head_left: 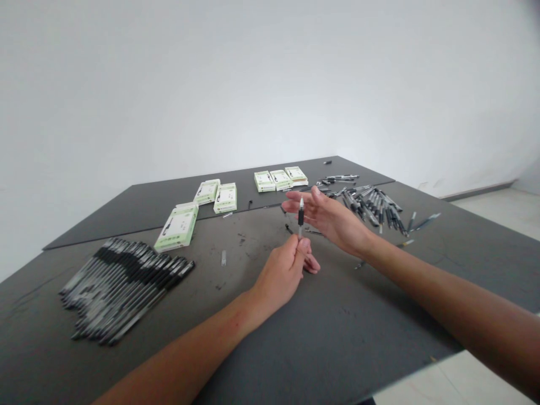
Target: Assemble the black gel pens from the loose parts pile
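Note:
My left hand is closed around the lower part of a gel pen, which stands upright with its black grip and clear tip pointing up. Just behind and to the right of the pen, my right hand is open, fingers stretched out to the left. I cannot tell whether its fingers touch the pen. A neat row of capped pens lies on the dark table at the left. On the right, beyond my right forearm, is a loose heap of pens.
Green-and-white pen boxes stand at the left middle, and several more boxes lie farther back. A small clear piece rests left of my hands. Loose refills lie at the right. A pale wall rises behind the table.

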A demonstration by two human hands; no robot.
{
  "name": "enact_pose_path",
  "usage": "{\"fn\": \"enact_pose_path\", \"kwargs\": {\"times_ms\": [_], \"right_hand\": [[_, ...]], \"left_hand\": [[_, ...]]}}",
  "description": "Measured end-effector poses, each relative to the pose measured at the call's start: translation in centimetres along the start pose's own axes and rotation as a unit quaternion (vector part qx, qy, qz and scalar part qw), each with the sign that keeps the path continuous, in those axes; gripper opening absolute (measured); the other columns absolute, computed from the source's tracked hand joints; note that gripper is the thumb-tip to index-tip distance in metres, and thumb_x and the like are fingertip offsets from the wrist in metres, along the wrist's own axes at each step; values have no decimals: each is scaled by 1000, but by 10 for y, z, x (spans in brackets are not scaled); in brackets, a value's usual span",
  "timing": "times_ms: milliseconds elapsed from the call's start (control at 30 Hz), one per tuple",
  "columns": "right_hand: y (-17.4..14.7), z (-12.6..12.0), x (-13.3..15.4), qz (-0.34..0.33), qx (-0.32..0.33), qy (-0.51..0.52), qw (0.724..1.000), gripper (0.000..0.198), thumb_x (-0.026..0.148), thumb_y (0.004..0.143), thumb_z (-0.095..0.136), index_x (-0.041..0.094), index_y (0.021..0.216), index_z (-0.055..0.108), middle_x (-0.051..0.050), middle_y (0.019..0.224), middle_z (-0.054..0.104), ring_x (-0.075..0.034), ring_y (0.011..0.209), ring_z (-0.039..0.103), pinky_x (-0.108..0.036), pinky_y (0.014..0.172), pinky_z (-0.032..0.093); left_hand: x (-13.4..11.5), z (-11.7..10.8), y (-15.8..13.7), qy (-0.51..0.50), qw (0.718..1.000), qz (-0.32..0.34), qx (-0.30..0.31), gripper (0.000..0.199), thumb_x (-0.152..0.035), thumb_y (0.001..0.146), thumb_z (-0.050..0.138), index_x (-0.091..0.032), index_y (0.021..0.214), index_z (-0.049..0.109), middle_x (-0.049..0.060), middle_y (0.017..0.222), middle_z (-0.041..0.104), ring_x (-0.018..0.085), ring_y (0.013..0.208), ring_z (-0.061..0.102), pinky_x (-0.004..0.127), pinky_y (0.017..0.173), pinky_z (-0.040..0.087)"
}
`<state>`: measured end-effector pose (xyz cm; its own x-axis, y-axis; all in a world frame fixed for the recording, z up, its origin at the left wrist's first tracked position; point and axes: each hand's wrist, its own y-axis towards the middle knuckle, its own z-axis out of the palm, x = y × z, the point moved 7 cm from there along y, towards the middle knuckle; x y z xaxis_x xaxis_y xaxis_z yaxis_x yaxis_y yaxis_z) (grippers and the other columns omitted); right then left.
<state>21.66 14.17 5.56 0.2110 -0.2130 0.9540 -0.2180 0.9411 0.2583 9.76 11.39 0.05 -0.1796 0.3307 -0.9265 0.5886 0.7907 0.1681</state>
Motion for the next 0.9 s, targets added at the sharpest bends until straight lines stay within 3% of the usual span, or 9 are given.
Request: {"fn": "enact_pose_path", "kwargs": {"times_ms": [133,300,400,533,633,733,900], "right_hand": [[-1,7,2,-3,34,11,999,39,61,98,69,29,114,85,-8,131,79,-28,136,63,-48,122,38],[1,-12,0,-17,-57,-73,996,27,53,86,85,29,99,87,-4,113,82,-25,118,69,-46,116,42],[0,-16,2,-23,-98,-54,993,28,54,79,91,28,88,82,-2,98,81,-24,108,70,-44,110,45],[0,4,1,26,11,52,998,50,72,95,63,33,121,80,-6,127,79,-28,130,65,-49,118,42],[-2,13,2,34,69,61,995,47,65,99,62,30,123,81,-8,137,76,-29,140,61,-50,122,40],[0,9,1,13,54,34,998,35,56,97,71,27,111,85,-9,130,79,-27,135,65,-48,122,41],[1,-2,0,-6,-1,-12,1000,30,56,92,78,29,103,87,-7,113,84,-26,125,71,-50,122,41]], "left_hand": [[-1,0,0,-2,1000,3,-1,39,-50,114,34,-22,95,52,7,87,79,19,77,78,26,60,55],[-1,-1,0,7,1000,8,-1,40,-52,114,34,-22,94,52,7,87,80,19,78,78,27,61,55],[-2,-1,0,9,1000,10,0,39,-52,114,34,-22,95,51,6,86,80,19,76,77,27,61,55],[-3,-1,0,9,1000,11,-3,39,-50,115,33,-22,94,52,7,86,79,18,76,76,26,61,54],[-4,-1,0,12,1000,12,-5,40,-49,115,33,-22,93,51,6,85,79,17,74,75,26,60,54],[-4,0,-1,13,1000,18,-2,39,-49,115,33,-22,94,52,6,84,79,18,74,75,27,62,54],[-3,-1,-1,22,1000,15,1,39,-51,115,33,-23,95,52,6,85,80,18,73,73,28,63,54]]}}
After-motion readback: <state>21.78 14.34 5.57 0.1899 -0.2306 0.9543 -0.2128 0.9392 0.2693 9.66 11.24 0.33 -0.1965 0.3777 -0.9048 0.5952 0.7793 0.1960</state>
